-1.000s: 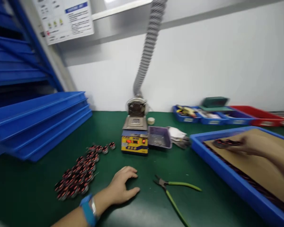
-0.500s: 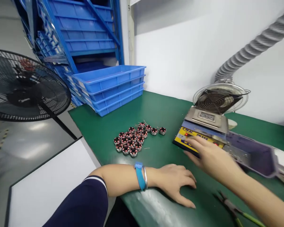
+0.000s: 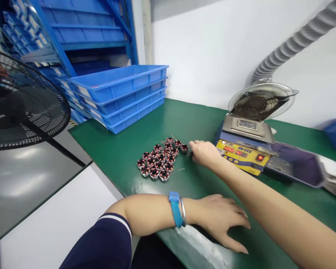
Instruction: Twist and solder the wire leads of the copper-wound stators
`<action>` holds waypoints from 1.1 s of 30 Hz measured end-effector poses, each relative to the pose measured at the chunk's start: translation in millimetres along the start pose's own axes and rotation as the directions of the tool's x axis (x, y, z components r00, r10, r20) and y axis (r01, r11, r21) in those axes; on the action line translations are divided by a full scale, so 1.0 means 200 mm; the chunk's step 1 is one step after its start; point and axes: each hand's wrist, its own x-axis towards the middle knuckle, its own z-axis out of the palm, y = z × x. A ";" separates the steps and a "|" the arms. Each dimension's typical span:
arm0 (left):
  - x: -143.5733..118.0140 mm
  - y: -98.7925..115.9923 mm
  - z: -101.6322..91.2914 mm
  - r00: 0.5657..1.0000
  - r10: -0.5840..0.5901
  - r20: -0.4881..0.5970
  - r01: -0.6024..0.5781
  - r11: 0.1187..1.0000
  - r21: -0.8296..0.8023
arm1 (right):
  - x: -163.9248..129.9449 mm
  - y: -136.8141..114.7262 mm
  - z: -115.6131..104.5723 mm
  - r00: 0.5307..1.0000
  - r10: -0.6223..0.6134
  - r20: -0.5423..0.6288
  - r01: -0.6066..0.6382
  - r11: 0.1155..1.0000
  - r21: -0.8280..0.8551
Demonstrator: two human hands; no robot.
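My left hand (image 3: pixel 224 220) lies on the green tabletop with its fingers spread, holding nothing; a blue strap and a silver bangle circle that wrist. My right hand (image 3: pixel 203 152) reaches to the right end of a cluster of small copper-wound motor stators (image 3: pixel 159 165). Its fingers are closed around one stator, of which only a dark sliver shows beneath the fingertips. Just left of them sits another stator (image 3: pixel 184 148). The cluster stands in rough rows, with thin wire ends sticking out at the back.
A soldering pot (image 3: pixel 238 155) with a yellow panel and lit red digits stands right of my right hand. Behind it are a round fan guard (image 3: pixel 263 101) and a grey duct (image 3: pixel 294 41). A purple bin (image 3: pixel 305 164) adjoins it. Stacked blue trays (image 3: pixel 123 99) occupy the back left.
My right hand has moved left from the soldering pot's panel to the rightmost stator and closed on it. The view has shifted, and the pliers at lower right no longer show.
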 end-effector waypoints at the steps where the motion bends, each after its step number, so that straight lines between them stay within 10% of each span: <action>1: 0.00 0.01 0.01 1.000 0.022 -0.001 -0.022 1.000 -0.015 | -0.02 -0.01 0.00 1.000 -0.003 0.000 0.003 1.000 0.014; 10: -0.02 0.08 0.08 0.977 0.022 -0.212 -0.074 0.967 -0.242 | -0.45 0.01 0.03 0.993 0.110 -0.035 -0.097 0.960 0.262; 18: -0.03 0.09 0.04 0.905 -0.402 -0.138 0.338 0.878 -0.339 | -0.97 0.10 0.22 0.886 0.430 -0.176 -0.235 0.741 0.629; 24: 0.01 0.02 0.05 0.793 -0.596 -0.127 0.448 0.712 -0.540 | -1.05 0.08 0.28 0.856 0.493 -0.155 -0.170 0.551 0.817; 33: 0.07 -0.02 0.06 0.766 -0.635 -0.101 0.266 0.456 -0.849 | -1.04 0.04 0.28 0.901 0.397 -0.175 -0.088 0.563 0.822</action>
